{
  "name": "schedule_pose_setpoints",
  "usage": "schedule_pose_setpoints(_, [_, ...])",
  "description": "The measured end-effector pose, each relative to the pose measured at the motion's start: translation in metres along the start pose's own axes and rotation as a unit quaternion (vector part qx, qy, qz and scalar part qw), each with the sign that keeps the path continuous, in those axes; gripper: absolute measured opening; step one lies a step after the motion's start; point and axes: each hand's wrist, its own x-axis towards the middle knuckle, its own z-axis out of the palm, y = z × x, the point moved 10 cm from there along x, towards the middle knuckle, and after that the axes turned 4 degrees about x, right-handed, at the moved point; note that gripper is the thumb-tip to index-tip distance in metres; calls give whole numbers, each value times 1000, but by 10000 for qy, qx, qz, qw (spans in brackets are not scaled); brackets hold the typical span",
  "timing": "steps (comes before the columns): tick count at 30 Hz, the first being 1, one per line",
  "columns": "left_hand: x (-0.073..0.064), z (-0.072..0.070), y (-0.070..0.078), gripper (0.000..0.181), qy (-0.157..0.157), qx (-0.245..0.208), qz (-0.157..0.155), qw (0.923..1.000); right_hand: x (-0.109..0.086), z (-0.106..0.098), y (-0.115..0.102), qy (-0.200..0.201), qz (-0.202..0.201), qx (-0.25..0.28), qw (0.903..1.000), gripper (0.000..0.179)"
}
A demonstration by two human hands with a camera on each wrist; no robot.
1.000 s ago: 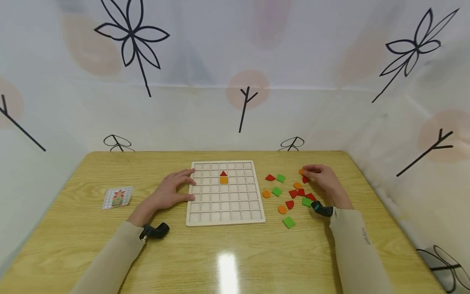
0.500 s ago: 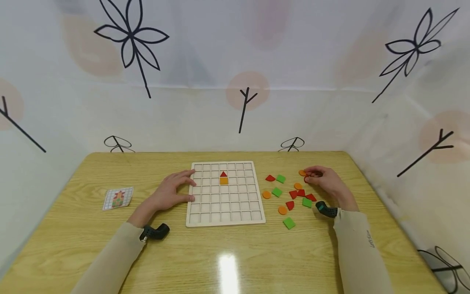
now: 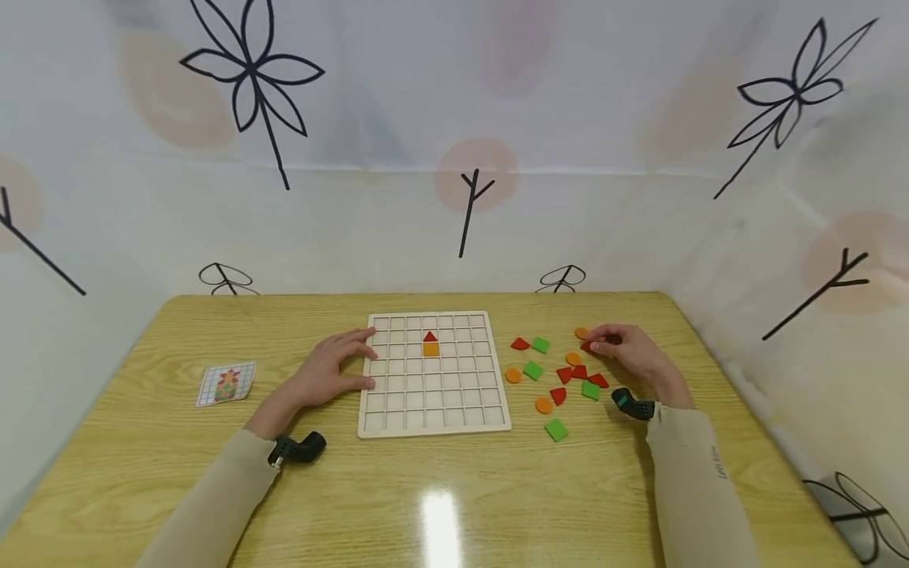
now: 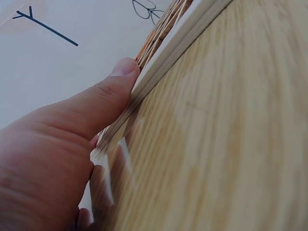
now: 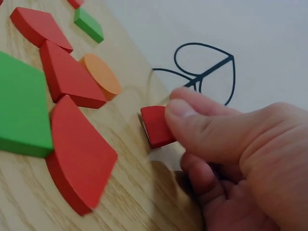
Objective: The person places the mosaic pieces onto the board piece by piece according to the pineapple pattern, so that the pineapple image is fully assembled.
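Observation:
A cream grid board (image 3: 435,401) lies mid-table, with a red triangle (image 3: 429,336) directly above an orange square (image 3: 431,349) in its cells. My left hand (image 3: 332,369) rests at the board's left edge, fingers spread and touching the rim; in the left wrist view its thumb (image 4: 126,67) lies against the board's side. At the right, my right hand (image 3: 632,351) pinches a red quarter-circle tile (image 5: 156,126) between thumb and fingers, close to the table. The fingers cover part of that tile. Just beyond it lies an orange disc (image 3: 581,333).
Several loose red quarter-circles (image 3: 559,396), green squares (image 3: 556,430) and orange discs (image 3: 544,405) are scattered between the board and my right hand. A small pattern card (image 3: 226,383) lies at the left. A printed cloth (image 3: 355,229) hangs behind the table.
My right hand has shifted slightly right and back from the orange disc, now pinching the red quarter-circle tile, which tilted on the way. The left hand has stayed at the board.

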Motion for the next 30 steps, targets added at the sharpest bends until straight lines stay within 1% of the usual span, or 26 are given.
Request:
schedule_pose_setpoints(4, [0, 1, -2, 36, -34, 7, -31, 10000, -3, -4, 3, -35, 97, 171, 9998, 37])
schedule_pose_setpoints(8, [0, 3, -5, 36, -92, 58, -75, 9999, -6, -2, 2, -72, 155, 382, 9991, 41])
schedule_pose_setpoints(12, [0, 4, -5, 37, -92, 48, -52, 9999, -7, 8, -15, -308, -85, 439, 9985, 41])
schedule_pose_setpoints(16, [-1, 3, -4, 37, -50, -30, -68, 10000, -6, 27, -38, -718, -329, 244, 9966, 40])
schedule_pose_setpoints(19, [-1, 3, -5, 37, -39, -42, -77, 10000, -3, 45, -52, -1079, -304, 270, 9933, 38])
schedule_pose_setpoints(21, [-1, 5, -6, 37, -37, -12, -59, 10000, 0, 57, -61, -1227, -285, 325, 9915, 35])
schedule_pose_setpoints(23, [-1, 5, -7, 37, -35, 33, -37, 10000, 4, 68, -68, -1331, -282, 487, 9895, 32])
schedule_pose_setpoints(27, [0, 4, -6, 37, -27, 40, -1, 10000, 15, 86, -86, -1136, -535, 510, 9908, 23])
schedule_pose_setpoints(30, [1, 3, -5, 37, -29, 18, -11, 10000, 24, 95, -99, -819, -755, 358, 9931, 19])
